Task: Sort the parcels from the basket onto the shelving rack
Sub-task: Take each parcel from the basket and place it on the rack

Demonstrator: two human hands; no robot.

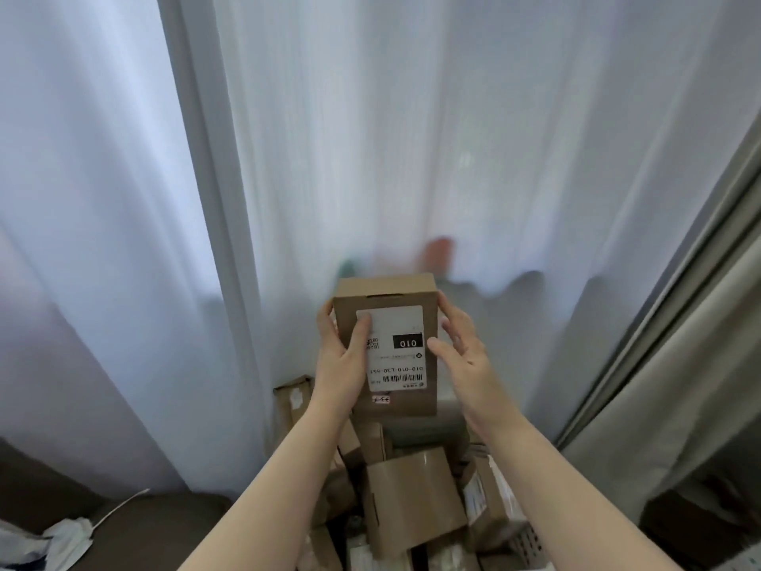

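While the left hand [342, 356] pinches the brown cardboard parcel [405, 296], thumb on its white label [397, 323], the right hand [467, 358], fingers spread, touches its side.

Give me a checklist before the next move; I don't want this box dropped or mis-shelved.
1. Left hand grip: ok; fingers wrap the left edge of the box, thumb on the label.
2. Right hand grip: cannot tell; fingers lie along the right edge, loosely spread.
3. Label readable: ok; it faces the camera, upside down, 010 legible.
4. Box clear of the parcels below: ok; it is held above them.
5. Slot on the rack found: cannot tell; no rack in view, only curtain ahead.
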